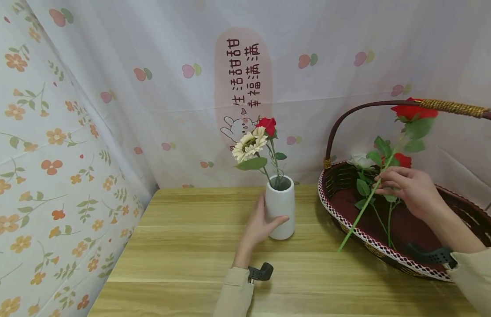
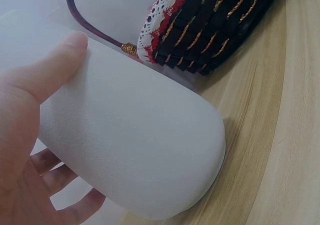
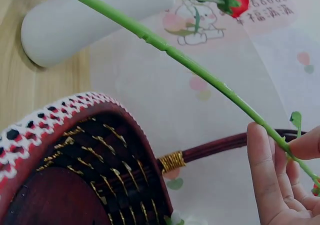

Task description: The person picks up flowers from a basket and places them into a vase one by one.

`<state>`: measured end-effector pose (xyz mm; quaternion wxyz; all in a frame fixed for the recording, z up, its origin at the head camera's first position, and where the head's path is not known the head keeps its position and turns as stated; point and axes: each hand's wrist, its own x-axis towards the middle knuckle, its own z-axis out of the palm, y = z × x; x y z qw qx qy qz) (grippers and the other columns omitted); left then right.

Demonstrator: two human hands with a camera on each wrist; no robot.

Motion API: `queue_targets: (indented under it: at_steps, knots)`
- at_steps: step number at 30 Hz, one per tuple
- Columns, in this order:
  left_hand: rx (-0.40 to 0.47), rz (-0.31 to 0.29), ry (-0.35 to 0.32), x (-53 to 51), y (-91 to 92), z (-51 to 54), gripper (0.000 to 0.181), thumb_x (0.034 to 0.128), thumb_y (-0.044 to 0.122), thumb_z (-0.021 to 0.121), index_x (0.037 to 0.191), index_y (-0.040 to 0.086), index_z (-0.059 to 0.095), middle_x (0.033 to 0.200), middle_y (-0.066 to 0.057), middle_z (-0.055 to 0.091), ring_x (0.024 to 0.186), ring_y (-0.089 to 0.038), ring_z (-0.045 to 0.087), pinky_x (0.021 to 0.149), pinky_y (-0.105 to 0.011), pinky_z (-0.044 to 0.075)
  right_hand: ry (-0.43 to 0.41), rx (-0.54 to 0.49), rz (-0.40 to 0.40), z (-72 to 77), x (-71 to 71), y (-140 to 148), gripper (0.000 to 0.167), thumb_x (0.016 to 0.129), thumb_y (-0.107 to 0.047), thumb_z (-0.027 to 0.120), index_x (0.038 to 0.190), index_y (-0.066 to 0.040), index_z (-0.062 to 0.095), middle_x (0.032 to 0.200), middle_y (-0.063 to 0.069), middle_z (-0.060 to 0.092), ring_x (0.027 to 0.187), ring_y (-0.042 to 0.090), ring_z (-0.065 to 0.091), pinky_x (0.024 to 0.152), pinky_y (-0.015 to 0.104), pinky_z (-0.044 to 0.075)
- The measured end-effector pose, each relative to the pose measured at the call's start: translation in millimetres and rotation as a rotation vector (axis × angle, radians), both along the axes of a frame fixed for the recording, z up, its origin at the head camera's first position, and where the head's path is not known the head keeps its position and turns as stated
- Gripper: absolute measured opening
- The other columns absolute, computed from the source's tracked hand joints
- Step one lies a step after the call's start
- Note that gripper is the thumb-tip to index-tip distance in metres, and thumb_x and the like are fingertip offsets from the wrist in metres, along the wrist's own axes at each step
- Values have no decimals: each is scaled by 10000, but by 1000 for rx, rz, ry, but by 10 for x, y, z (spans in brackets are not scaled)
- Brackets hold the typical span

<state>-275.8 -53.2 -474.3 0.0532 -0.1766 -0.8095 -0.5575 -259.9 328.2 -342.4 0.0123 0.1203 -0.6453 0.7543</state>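
Two hands [image 1: 258, 226] [image 1: 415, 190] hold matte vase [image 1: 282, 203], knobbly stem [image 3: 192, 64].

- Left hand [image 1: 260, 226]: thumb spread wide from the fingers, which curve opposite it in a broad grip.
- Right hand [image 1: 413, 189]: raised, thumb pinching against the fingers, index finger nearly straight.
- Both arms reach forward in beige sleeves [image 1: 234, 293], the right one slanting inward.

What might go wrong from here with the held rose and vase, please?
The red rose overlaps the basket handle in the head view, so it might snag. Pinched partway along its stem, it could swivel in the right hand. The vase might tip if bumped, though the left hand holds it.
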Motion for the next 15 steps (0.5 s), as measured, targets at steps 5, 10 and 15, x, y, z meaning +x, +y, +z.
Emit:
queue_targets:
  at_steps: [5, 10, 15]
  knots:
    - [2, 0, -2, 4, -2, 1, 994, 859, 407, 811, 1605, 155, 204, 1560, -89, 369, 1381, -268, 413, 1116, -528, 354, -2, 32, 6, -34, 18, -93, 174, 1024, -25, 565, 945, -3, 718, 892, 69, 707, 779, 191, 681, 734, 335, 602]
    - [0, -4, -6, 4, -8, 2, 988, 865, 406, 806, 1605, 151, 203, 1565, -92, 365, 1389, -274, 407, 1120, -534, 348, -19, 28, 29, -45, 46, -164, 190, 1030, -19, 550, 951, -12, 724, 893, 75, 700, 783, 196, 676, 730, 342, 603]
    - [-3, -4, -4, 3, -7, 8, 990, 863, 407, 806, 1605, 149, 203, 1566, -95, 364, 1394, -276, 402, 1124, -535, 343, -28, 23, 43, -41, 66, -226, 185, 1033, -19, 543, 970, -9, 717, 901, 80, 697, 787, 204, 676, 736, 342, 602]
